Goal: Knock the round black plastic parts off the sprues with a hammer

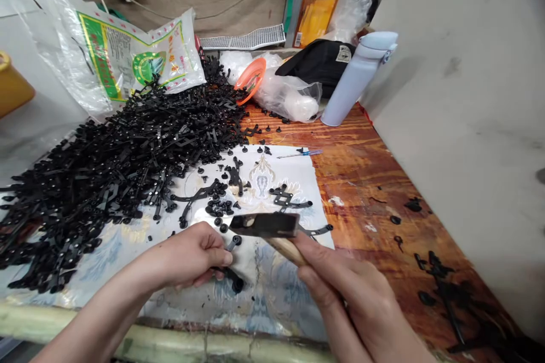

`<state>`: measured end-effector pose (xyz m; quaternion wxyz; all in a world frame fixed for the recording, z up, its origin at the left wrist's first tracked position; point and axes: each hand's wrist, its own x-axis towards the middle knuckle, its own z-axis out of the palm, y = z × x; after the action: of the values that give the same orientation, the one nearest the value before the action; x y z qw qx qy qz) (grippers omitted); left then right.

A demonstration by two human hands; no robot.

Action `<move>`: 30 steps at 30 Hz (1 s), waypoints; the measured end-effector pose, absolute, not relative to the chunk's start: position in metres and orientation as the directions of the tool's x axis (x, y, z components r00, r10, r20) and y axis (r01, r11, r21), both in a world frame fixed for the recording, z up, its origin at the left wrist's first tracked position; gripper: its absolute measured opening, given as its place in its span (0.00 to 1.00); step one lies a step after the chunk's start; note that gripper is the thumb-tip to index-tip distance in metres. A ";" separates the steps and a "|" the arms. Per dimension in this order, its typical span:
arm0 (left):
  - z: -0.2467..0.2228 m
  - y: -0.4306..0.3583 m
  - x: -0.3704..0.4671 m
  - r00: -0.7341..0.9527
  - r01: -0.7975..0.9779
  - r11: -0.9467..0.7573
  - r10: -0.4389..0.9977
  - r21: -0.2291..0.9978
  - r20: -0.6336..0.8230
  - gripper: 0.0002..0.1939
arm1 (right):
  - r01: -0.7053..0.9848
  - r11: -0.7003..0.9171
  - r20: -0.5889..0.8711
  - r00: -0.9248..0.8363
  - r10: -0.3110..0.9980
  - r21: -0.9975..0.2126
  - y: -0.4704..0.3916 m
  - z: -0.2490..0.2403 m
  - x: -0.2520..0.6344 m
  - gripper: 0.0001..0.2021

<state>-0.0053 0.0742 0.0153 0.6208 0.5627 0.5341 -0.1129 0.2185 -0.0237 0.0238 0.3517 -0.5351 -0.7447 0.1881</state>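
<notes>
My right hand (pixel 347 286) grips the pale wooden handle of a hammer (pixel 264 225), whose dark head is raised over the patterned cloth (pixel 272 283). Closed around a black jointed plastic part (pixel 233 279) is my left hand (pixel 193 255), near the cloth's front; two arms of the part stick out to the right of its fingers. The hammer head hangs just up and to the right of that part, apart from it as far as I can see. Small black round caps (pixel 219 206) lie loose behind my left hand. Another black scissor-like linkage (pixel 287 199) rests behind the hammer.
A big heap of black linkages (pixel 162 130) covers the left side. Behind it lies a printed plastic bag (pixel 140 62). An orange basket (pixel 251 79), a light blue bottle (pixel 357 79) and a black pouch (pixel 317 62) are at the back. A thin screwdriver (pixel 304 153) lies on the cloth's far edge.
</notes>
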 end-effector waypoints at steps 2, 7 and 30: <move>0.015 0.074 -0.007 0.416 0.732 0.351 0.449 0.584 -0.791 0.15 | 0.666 0.321 0.275 -0.178 0.945 -0.673 -0.025 0.016 0.219 0.24; 0.010 0.069 -0.012 0.466 0.642 0.429 0.440 0.636 -0.768 0.17 | 0.676 0.165 0.115 -0.119 0.986 -0.718 -0.024 -0.001 0.220 0.21; 0.015 0.059 -0.007 0.403 0.655 0.425 0.502 0.624 -0.765 0.21 | 0.671 0.128 0.078 -0.104 0.992 -0.730 -0.025 0.004 0.217 0.20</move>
<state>-0.0073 0.0592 0.0146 0.6463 0.5328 0.5430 -0.0595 0.2169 -0.0248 0.0036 0.2938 -0.6016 -0.6911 0.2723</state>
